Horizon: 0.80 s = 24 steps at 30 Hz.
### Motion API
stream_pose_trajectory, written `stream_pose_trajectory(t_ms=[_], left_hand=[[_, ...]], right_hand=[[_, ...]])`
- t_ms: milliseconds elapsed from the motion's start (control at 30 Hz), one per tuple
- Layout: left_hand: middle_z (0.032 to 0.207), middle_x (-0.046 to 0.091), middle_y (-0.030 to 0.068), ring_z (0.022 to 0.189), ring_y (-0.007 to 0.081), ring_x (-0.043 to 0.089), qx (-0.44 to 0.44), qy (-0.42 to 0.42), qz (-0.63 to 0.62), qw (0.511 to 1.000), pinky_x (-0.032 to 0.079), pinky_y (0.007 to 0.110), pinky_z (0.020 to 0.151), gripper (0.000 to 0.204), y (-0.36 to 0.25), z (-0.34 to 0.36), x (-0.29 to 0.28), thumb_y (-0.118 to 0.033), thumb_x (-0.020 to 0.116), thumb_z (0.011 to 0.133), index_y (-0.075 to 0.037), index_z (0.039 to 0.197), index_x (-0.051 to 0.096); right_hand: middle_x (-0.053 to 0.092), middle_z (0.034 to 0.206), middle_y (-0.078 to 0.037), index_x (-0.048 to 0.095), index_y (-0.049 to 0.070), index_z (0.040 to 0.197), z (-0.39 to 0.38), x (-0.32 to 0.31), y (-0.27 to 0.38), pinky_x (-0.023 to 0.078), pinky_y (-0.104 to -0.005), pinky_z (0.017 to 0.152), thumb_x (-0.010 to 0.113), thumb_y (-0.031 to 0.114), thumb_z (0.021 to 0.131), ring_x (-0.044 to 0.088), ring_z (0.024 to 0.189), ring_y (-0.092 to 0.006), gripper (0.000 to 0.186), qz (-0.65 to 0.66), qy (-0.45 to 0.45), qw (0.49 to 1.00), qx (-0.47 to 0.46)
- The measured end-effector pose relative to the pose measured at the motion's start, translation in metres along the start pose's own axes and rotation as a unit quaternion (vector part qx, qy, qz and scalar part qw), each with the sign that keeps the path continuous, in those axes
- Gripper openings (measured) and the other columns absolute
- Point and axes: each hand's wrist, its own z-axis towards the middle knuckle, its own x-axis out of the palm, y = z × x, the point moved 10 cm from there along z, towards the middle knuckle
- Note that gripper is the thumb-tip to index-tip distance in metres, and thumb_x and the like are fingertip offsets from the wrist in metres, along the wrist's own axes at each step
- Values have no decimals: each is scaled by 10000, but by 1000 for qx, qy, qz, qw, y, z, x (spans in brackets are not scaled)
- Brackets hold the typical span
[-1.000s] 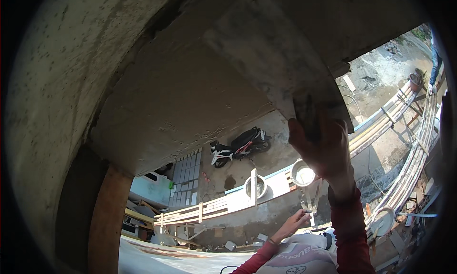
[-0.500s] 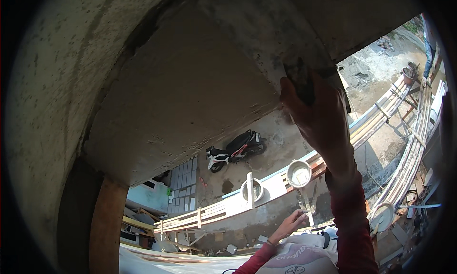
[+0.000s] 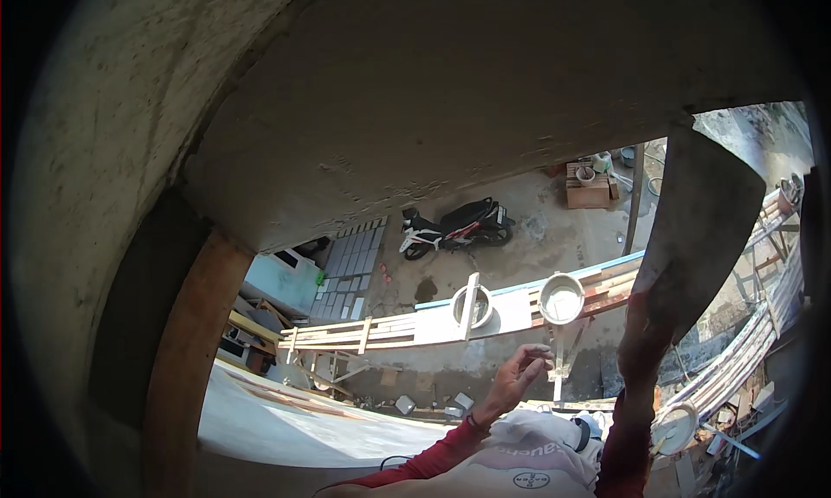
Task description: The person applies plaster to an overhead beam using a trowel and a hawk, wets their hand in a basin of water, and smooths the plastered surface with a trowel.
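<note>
My right hand grips a wide steel trowel, its blade upright at the right, away from the overhead surface. My left hand is raised low in the middle, fingers loosely curved and apart with nothing visible in them. Above me stretches a rendered grey surface with small pits and marks near its lower edge. A rough concrete face bounds it on the left, with a timber board below.
Plank scaffolding runs below, carrying two buckets and a white board. Further down stand a parked motorbike and a wooden crate. More bundled poles curve along the right.
The trowel has come away from the overhead surface, down and to the right, with my right hand. My left hand has risen slightly and moved left. The view shows more of the yard.
</note>
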Motion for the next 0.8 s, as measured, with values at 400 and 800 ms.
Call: stream_pose_trajectory(t_ms=[400, 800], left_hand=[[1152, 563, 75, 1060, 125, 530, 193, -360, -114, 905, 437, 265, 904, 374, -57, -80, -119, -217, 470, 981, 4, 1281, 440], [899, 567, 111, 803, 191, 528, 348, -636, 345, 597, 439, 335, 726, 412, -286, -186, -325, -358, 451, 960, 44, 1009, 527]], right_hand=[[482, 1101, -313, 369, -94, 1270, -204, 206, 60, 417, -459, 901, 507, 12, 781, 515, 1009, -433, 519, 61, 528, 821, -210], [637, 827, -109, 565, 5, 1043, -191, 134, -200, 474, -287, 671, 528, 87, 914, 607, 729, -169, 157, 19, 453, 864, 218]])
